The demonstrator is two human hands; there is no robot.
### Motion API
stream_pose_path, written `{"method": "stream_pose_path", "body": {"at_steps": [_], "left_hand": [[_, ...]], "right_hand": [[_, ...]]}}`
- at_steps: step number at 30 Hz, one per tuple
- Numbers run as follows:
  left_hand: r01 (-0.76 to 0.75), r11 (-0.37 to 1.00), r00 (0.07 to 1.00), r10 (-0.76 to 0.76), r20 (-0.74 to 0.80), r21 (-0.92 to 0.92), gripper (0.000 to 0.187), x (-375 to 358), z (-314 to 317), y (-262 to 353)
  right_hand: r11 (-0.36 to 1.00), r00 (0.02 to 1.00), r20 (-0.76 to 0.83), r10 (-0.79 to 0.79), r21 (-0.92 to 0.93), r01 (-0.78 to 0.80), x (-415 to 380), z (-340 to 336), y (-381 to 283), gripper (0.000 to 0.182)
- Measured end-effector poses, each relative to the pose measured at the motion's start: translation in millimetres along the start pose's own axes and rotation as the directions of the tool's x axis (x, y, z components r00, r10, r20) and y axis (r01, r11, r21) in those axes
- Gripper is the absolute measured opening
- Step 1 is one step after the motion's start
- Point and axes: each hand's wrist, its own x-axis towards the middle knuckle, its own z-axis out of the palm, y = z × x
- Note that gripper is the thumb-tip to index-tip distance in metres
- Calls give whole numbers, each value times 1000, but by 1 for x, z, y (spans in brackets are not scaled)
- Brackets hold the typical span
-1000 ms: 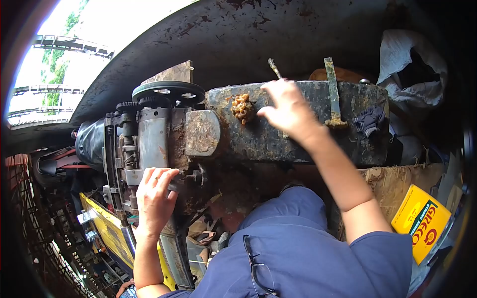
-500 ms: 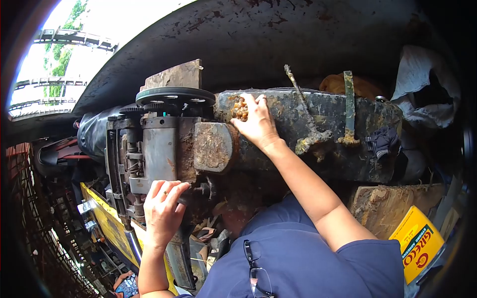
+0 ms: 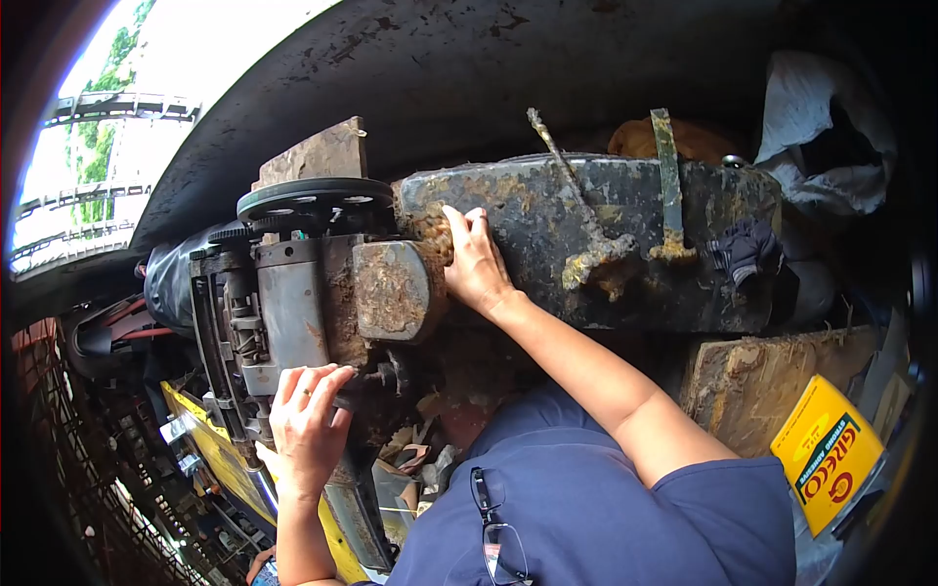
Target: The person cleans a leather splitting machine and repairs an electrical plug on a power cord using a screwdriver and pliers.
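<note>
My right hand curls its fingers and thumb around the right side of an amber-brown, grainy lump. This lump rests on the dark, stained bench top, close against a rusty rounded block of a metal sewing machine. At the machine's near end, my left hand, with a ring on one finger, has its fingers bent together beside a small dark knob. Whatever the left fingertips press on is hidden.
A black handwheel tops the machine. Rightward on the bench are a glue-crusted brush, a crusted metal strip and a dark cloth. A yellow box leans by a wooden board.
The view has shifted, moving the machine and bench leftward in the picture. My right hand and the lump have slid slightly nearer my body. My left hand keeps about the same place on the machine.
</note>
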Motion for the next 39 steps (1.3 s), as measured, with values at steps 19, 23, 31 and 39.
{"method": "stream_pose_path", "body": {"at_steps": [19,23,31,39], "left_hand": [[-61,998,998,61,-14,4,51,-4,0,1],[-82,997,997,82,-11,-8,50,-4,-1,-4],[-59,998,998,59,-23,31,51,-6,1,0],[-117,993,992,116,-58,-20,50,-7,3,-11]], "right_hand": [[756,970,179,-166,-608,242,-65,-197,-28,90],[933,992,56,-113,-337,125,-68,-183,12,60],[979,975,-117,-188,-105,176,-85,-91,-18,43],[930,932,-98,-349,-153,333,-76,-32,6,51]]}}
